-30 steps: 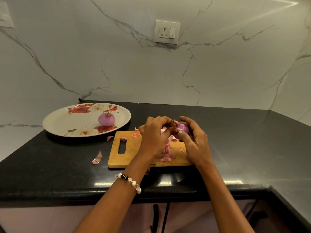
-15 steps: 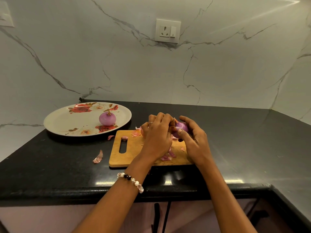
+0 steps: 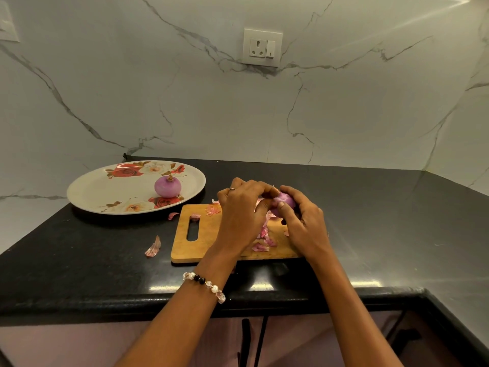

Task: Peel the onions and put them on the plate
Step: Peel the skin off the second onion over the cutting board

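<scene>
Cupping the onion (image 3: pixel 285 201), the right hand (image 3: pixel 304 223) steadies it; papery skin, judged slippery beneath, is pinched at 9 o'clock by the left hand (image 3: pixel 240 215).

I am standing in a home kitchen. My desk (image 3: pixel 370 234) is a polished black stone counter set into a corner, with white marble-veined walls (image 3: pixel 185 102) rising at 12 and 3 o'clock. A wall socket with a switch (image 3: pixel 262 47) sits at 12 o'clock. A flowered plate (image 3: pixel 105 192) lies at 10 o'clock, beside a wooden cutting board (image 3: pixel 206 234) strewn with onion skins (image 3: pixel 260 247). Cabinet doors (image 3: pixel 79 345) run below.
</scene>
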`<action>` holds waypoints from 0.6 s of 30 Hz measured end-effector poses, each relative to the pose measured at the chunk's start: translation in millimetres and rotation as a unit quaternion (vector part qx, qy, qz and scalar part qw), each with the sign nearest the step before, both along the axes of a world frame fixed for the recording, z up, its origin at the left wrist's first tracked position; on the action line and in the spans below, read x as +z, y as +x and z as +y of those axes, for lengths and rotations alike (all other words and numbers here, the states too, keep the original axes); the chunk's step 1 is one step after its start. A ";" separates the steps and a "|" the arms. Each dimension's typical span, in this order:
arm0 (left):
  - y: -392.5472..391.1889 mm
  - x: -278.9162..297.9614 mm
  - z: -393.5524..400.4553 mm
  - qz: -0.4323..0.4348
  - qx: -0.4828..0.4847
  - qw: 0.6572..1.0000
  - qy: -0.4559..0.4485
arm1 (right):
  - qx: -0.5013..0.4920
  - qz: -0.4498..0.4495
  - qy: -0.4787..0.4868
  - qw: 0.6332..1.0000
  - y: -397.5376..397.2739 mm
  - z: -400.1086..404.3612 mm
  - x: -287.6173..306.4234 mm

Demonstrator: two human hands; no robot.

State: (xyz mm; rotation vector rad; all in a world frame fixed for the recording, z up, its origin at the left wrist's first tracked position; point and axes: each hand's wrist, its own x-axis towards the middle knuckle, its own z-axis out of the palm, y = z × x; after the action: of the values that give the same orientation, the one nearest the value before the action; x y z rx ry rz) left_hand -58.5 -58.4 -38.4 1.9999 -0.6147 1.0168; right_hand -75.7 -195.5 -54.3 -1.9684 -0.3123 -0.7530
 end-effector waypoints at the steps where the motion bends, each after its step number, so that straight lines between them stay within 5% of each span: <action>1: 0.6 -0.7 0.2 -0.007 0.003 1.000 0.005 | -0.006 -0.004 -0.008 1.000 0.5 -0.5 -0.3; 18: -4.1 1.2 3.1 0.065 -0.004 0.997 -0.051 | -0.027 -0.063 -0.084 0.994 1.3 -0.7 -2.1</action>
State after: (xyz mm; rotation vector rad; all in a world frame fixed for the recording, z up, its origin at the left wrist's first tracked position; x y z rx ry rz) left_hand -62.5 -55.4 -37.2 1.9555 -0.4906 0.8879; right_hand -74.4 -196.3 -56.5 -2.0974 -0.4104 -0.9149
